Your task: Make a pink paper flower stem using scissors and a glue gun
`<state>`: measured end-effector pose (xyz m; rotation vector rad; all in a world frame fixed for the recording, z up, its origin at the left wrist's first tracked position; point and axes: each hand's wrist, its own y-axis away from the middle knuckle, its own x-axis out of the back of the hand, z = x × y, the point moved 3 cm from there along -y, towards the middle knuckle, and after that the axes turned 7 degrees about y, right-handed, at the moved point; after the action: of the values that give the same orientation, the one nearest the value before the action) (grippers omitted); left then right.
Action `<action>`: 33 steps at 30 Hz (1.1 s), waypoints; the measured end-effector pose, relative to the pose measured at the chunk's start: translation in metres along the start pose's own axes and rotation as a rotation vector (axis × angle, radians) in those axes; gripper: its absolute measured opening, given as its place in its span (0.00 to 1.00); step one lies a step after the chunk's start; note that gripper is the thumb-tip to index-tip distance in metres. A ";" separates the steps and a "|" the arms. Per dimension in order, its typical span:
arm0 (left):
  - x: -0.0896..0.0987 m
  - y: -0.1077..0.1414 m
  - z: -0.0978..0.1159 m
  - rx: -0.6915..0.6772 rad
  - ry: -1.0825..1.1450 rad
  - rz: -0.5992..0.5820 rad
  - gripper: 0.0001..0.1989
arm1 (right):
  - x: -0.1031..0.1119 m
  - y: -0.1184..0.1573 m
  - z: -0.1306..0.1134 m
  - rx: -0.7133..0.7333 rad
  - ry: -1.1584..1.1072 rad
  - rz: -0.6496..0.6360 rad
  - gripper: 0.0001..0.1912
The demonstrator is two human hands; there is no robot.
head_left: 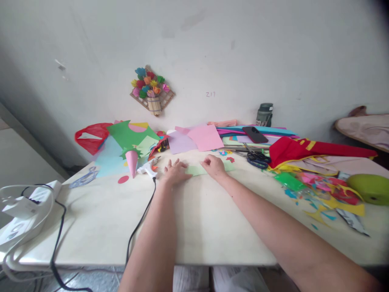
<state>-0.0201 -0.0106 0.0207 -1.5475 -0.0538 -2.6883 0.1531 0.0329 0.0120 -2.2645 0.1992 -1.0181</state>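
Note:
A light green paper strip point(199, 170) lies flat across the table in front of me. My left hand point(175, 172) rests on its left end, fingers spread. Over the middle of the strip is my right hand point(213, 166), its fingers curled into a pinch; whatever they hold, if anything, is hidden. The strip's right end shows past my right wrist. Just left of my left hand lies a white glue gun point(148, 168) with a black cord. Farther left stands a pink paper cone point(131, 163), tip down, with a green jagged-edged paper piece point(130, 152) at its top.
Colored paper sheets point(205, 138) line the back. Scissors point(258, 159), a phone point(255, 134), a red cloth point(291, 152) and paper scraps point(331, 194) lie to the right. A bottle point(264, 115) stands behind. A power strip point(33, 213) with cables sits at the left edge.

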 end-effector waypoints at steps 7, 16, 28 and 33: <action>0.000 0.000 0.002 -0.062 0.010 -0.001 0.34 | 0.014 -0.008 0.022 -0.200 0.023 -0.013 0.08; -0.003 -0.005 0.009 -0.166 0.131 0.121 0.31 | 0.014 -0.008 0.025 -0.097 0.140 -0.169 0.08; -0.011 -0.013 0.010 -0.179 0.000 0.129 0.22 | 0.009 -0.004 0.025 0.138 0.358 -0.390 0.25; -0.009 -0.014 0.003 -0.168 0.391 0.177 0.16 | 0.015 -0.006 0.022 0.173 0.350 -0.345 0.25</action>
<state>-0.0133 0.0037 0.0141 -0.9733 0.3121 -2.8500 0.1787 0.0426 0.0138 -1.9905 -0.1366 -1.5486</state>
